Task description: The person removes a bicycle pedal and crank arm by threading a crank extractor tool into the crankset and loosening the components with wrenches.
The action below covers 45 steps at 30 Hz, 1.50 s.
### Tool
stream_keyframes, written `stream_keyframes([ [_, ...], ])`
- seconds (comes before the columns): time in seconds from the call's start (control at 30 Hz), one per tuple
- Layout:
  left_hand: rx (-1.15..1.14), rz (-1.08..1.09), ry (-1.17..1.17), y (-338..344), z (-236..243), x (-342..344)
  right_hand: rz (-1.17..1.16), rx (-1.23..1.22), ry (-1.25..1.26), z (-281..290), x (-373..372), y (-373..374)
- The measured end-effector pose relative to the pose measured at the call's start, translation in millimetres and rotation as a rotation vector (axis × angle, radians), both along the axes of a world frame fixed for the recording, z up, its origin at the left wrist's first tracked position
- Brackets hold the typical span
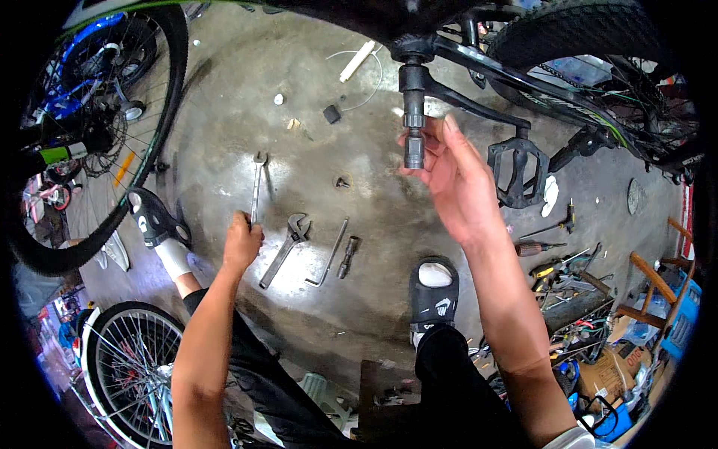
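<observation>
Wrench (257,183) in the clenched left hand (244,242), black cylindrical tool (413,152) at the crank arm (473,108) inside the curled right hand (462,183).

The floor (224,97) is gray and hard, and it looks a bit shiny. It has dark smudges and stains. Light bounces off it, and a big bright patch (303,258) shines left of the middle. Down the left side, the light looks purple. On the right, 1 round gray cover (635,196) shows on the floor. Past it is some brown wooden furniture (652,277) with bars, too cut off to name. Near that are a blue plastic thing (684,318) and a brown cardboard box (607,374).
</observation>
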<state>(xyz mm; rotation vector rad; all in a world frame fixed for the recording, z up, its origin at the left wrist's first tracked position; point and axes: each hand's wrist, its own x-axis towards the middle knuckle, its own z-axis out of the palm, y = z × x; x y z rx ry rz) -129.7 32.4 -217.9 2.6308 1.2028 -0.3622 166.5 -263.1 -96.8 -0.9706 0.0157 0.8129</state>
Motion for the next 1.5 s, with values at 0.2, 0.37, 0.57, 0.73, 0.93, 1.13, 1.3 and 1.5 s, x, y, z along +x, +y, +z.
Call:
stream_keyframes([
  [0.2, 0.068, -0.489, -0.338, -46, 253, 111, -0.038, 0.047, 0.031, 4, -5, 4],
  [0.37, 0.214, -0.917, -0.405, -101, 371, 186, -0.04, 0.107, 0.003, 4, -13, 14],
  [0.57, 0.242, -1.074, -0.307, -138, 366, 237, -0.098, 0.091, -0.024, -4, -15, 11],
  [0.73, 0.346, -1.034, -0.107, -193, 383, 262, -0.117, 0.122, 0.065, 8, -25, 29],
  [0.93, 0.561, -1.182, 0.061, -184, 396, 257, -0.075, 0.185, 0.051, 13, -23, 28],
  [1.13, 0.418, -0.93, -0.293, -135, 337, 220, 0.053, 0.115, 0.046, -6, -14, 4],
  [1.3, 0.368, -0.808, -0.284, -99, 304, 205, 0.101, 0.068, 0.022, 3, -6, -9],
  [1.5, -0.204, -0.604, -0.505, -34, 81, 181, 0.195, 0.08, -0.083, 14, -8, 3],
])
